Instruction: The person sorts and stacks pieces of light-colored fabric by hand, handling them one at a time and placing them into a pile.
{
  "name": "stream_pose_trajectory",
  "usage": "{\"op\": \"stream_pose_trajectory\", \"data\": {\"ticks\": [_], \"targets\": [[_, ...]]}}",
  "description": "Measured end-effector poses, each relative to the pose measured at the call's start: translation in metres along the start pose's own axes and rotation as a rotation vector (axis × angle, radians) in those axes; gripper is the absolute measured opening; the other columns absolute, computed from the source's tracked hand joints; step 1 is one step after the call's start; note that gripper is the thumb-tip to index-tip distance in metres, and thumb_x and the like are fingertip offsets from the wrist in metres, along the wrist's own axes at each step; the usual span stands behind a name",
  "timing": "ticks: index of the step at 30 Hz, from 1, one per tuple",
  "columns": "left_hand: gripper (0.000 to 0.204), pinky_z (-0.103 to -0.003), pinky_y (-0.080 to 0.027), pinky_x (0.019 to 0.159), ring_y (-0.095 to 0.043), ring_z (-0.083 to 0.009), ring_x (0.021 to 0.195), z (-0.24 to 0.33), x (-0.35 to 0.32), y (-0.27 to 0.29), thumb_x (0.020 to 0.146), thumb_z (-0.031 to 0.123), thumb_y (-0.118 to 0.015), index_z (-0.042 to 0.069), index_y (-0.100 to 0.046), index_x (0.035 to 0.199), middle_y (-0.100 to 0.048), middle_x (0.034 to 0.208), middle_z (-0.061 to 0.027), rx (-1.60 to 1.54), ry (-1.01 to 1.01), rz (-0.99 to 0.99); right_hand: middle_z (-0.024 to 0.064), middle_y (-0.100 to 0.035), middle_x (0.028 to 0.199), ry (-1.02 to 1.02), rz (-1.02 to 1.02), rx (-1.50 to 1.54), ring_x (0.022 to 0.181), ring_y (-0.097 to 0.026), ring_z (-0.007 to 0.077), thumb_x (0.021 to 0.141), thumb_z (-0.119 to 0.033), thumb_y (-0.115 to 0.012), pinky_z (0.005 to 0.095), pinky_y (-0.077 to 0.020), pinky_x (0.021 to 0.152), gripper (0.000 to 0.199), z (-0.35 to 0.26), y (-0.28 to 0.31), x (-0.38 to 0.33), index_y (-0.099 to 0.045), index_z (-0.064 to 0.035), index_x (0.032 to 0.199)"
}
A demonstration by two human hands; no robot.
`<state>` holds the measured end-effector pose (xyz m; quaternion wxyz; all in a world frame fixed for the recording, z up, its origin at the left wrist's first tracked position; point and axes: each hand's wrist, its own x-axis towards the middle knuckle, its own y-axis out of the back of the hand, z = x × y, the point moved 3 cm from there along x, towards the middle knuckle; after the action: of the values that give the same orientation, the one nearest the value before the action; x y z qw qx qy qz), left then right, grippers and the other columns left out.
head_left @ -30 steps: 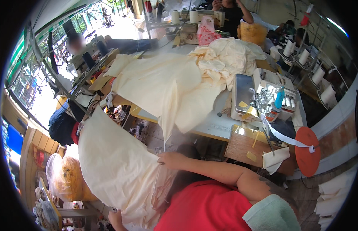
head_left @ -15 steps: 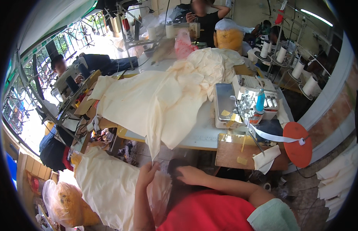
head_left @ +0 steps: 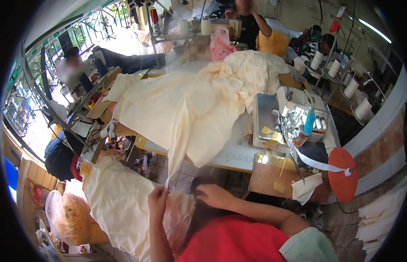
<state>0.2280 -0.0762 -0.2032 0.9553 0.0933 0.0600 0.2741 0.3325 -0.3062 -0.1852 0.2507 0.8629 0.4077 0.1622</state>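
A large cream cloth (head_left: 155,107) lies spread over the sewing table, one corner drawn down past the front edge. My left hand (head_left: 158,201) pinches the tip of that hanging corner, keeping it fairly taut. Beside it, to the right, my right hand (head_left: 215,196) is closed with its fingers curled, next to a dark blurred shape (head_left: 201,182). What those fingers hold, if anything, cannot be made out. More cream cloth (head_left: 120,205) is heaped below, close to my left forearm.
A sewing machine (head_left: 299,109) with bobbins and a blue-handled tool on it stands at the table's right. An orange disc (head_left: 343,174) with white tape hangs nearby. Thread cones (head_left: 351,88) rise behind. A clear bag (head_left: 74,218) sits lower left. Co-workers (head_left: 247,26) are farther back.
The scene has shifted slightly right in the picture. My left hand has moved a little left and down, still gripping the cloth's corner. My right hand stays close to the dark shape.
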Motion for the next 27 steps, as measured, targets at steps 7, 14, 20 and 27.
{"op": "stream_pose_trajectory", "data": {"ticks": [7,14,20,27], "targets": [[0.018,-0.024,-0.047,0.076,-0.062,-0.0110,0.082,-0.009,-0.019,0.010,0.097,0.014,-0.066,-0.003,-0.069,0.100,-0.069,0.087,-0.0043,-0.179,0.031,0.090,0.0252,-0.066,0.092,0.057,0.037,0.051,0.088,-0.064,0.0437,0.090,-0.019,-0.068,0.0480,-0.0500,0.078,0.024,-0.015,-0.009,0.020,-0.063,0.0037,0.096],[0.020,-0.028,-0.051,0.072,-0.063,-0.0114,0.078,0.001,-0.022,0.002,0.094,0.016,-0.066,-0.004,-0.069,0.095,-0.070,0.081,-0.0062,0.009,0.008,0.123,0.0223,-0.064,0.086,0.086,0.076,0.003,0.084,-0.062,0.0440,0.090,-0.023,-0.069,0.0468,-0.0505,0.070,0.023,-0.027,-0.022,0.035,-0.066,-0.0004,0.090],[0.017,-0.023,-0.046,0.071,-0.059,-0.0078,0.077,-0.008,-0.030,0.001,0.097,0.015,-0.065,-0.002,-0.066,0.097,-0.065,0.081,-0.0015,-0.154,0.096,0.133,0.0171,-0.064,0.083,0.302,0.204,-0.203,0.079,-0.063,0.0399,0.088,-0.016,-0.070,0.0452,-0.0516,0.068,0.016,-0.034,-0.048,0.045,-0.063,-0.0019,0.091],[0.016,-0.027,-0.047,0.068,-0.058,-0.0096,0.073,0.005,-0.018,-0.001,0.092,0.014,-0.067,-0.002,-0.066,0.088,-0.065,0.077,-0.0026,0.169,-0.034,0.106,0.0127,-0.057,0.074,0.397,0.193,-0.409,0.070,-0.063,0.0324,0.093,-0.018,-0.063,0.0417,-0.0517,0.059,0.018,-0.044,-0.059,0.071,-0.054,-0.0059,0.084]]}}
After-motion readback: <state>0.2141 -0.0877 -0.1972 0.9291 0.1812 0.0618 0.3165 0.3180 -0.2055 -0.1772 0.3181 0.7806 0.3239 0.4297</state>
